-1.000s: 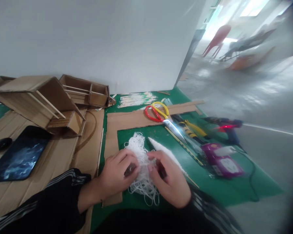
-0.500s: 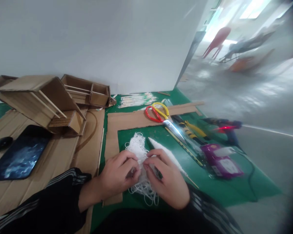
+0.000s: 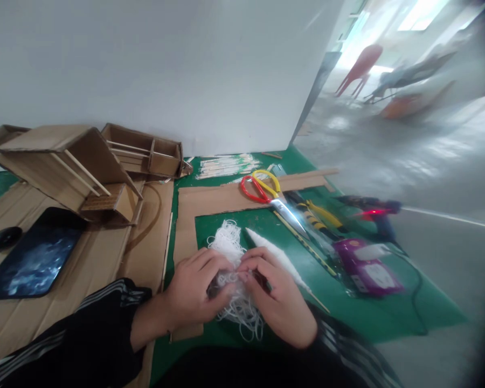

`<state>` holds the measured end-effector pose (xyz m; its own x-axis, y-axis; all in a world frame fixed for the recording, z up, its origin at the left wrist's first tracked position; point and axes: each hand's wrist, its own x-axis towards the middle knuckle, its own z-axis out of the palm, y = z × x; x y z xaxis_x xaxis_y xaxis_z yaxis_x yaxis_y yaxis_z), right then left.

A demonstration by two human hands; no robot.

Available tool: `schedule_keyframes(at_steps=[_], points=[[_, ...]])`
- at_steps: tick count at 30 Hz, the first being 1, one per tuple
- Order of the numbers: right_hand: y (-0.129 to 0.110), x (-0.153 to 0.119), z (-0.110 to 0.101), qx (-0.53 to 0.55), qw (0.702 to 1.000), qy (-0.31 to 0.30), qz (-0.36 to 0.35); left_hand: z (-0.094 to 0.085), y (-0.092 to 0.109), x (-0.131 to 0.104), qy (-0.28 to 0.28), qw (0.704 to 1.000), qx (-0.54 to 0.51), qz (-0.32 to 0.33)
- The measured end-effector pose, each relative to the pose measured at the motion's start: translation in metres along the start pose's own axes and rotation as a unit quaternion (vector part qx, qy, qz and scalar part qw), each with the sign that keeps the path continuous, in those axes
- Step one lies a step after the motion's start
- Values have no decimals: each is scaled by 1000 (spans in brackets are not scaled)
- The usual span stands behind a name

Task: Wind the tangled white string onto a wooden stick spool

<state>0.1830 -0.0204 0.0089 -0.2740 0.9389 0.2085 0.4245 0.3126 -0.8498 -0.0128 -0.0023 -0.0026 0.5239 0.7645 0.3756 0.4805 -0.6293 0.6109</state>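
Observation:
A loose, tangled heap of white string [image 3: 227, 235] lies on the green tabletop, partly under both hands. My left hand [image 3: 198, 283] is closed over the heap from the left, with loops of string between thumb and fingers. My right hand [image 3: 278, 299] pinches string at the middle of the heap, thumb against forefinger. The fingertips of both hands nearly meet there. Just beyond my right hand lies a stick wound with white string [image 3: 272, 249], its thin bare end pointing toward me.
Scissors [image 3: 283, 207] rest partly on a cardboard frame [image 3: 214, 199]. To the right are pliers [image 3: 323, 213], a purple power strip [image 3: 366, 269] and a glue gun [image 3: 372, 207]. Cardboard boxes [image 3: 56, 140] and a tablet [image 3: 36, 253] sit left. A white panel [image 3: 165, 70] stands behind.
My left thumb has moved away from its fingertips, exposing string loops between them. My right hand has shifted slightly, still pinching string. Everything else stays in place.

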Motion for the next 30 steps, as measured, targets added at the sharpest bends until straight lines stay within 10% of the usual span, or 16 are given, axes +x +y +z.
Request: schedule_keyframes(at_steps=[30], points=[[-4,-1,0,-40,999,4,-24,-2,2,2,-11,999,-18,35]])
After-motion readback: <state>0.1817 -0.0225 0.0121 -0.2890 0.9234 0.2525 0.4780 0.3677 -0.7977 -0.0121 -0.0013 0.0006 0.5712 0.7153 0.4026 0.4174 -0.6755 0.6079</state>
